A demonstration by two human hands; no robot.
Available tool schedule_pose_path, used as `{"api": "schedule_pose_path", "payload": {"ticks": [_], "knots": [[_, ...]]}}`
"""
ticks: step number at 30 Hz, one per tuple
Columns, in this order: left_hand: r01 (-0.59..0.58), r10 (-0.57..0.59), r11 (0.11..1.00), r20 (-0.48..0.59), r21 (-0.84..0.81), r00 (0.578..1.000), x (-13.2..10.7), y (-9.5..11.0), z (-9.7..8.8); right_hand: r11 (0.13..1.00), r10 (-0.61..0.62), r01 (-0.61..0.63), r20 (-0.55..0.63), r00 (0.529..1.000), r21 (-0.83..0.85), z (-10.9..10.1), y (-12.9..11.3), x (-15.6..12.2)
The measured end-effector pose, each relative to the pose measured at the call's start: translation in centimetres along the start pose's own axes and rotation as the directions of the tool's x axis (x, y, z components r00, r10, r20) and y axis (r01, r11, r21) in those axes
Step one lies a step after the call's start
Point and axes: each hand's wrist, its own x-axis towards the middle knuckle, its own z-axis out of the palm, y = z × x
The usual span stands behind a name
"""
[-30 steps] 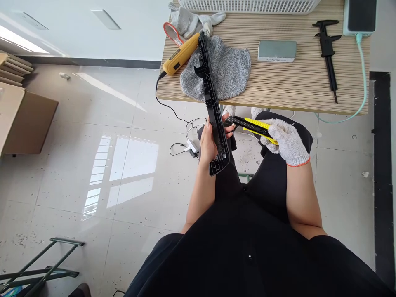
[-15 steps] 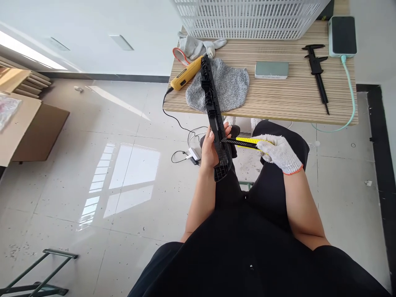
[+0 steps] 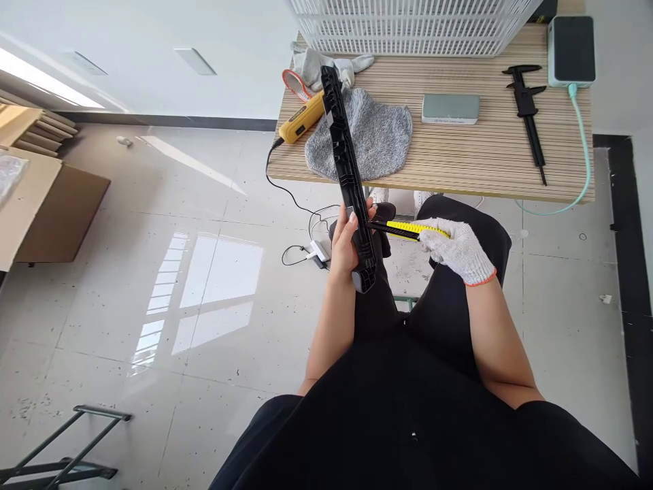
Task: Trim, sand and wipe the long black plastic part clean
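Observation:
My bare left hand [image 3: 345, 239] is closed around a long black plastic part [image 3: 345, 158] with ribs and clips along it. The part slants away from me, its far end above the table and its near end over my lap. My right hand [image 3: 456, 249], in a white knit glove with an orange cuff, grips a yellow and black utility knife [image 3: 405, 230]. The knife's dark blade end points left and meets the right edge of the part beside my left fingers. Whether the tip cuts into the plastic I cannot tell.
On the wooden table [image 3: 459, 160] lie a grey cloth [image 3: 382, 133], a yellow corded tool [image 3: 302, 119], a white glove [image 3: 311, 67], a sharpening stone [image 3: 450, 109], black calipers [image 3: 528, 116] and a cabled device [image 3: 572, 51]. A white basket [image 3: 418, 27] stands behind. Cardboard box [image 3: 56, 211] at left.
The black part has rolled in my left hand, showing more of its side, and its far end has shifted slightly left and away. The knife has moved a little left along with my right hand.

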Motion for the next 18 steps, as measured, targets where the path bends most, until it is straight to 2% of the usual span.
{"api": "schedule_pose_path", "payload": {"ticks": [9, 18], "knots": [[-0.028, 0.027, 1.000, 0.037, 0.014, 0.999, -0.08, 0.01, 0.06, 0.998, -0.049, 0.048, -0.005, 0.999, -0.051, -0.03, -0.06, 0.01], [-0.011, 0.009, 0.999, 0.028, 0.053, 1.000, -0.05, 0.03, -0.02, 0.999, -0.049, 0.049, -0.002, 0.999, -0.020, 0.01, -0.11, 0.02]]}}
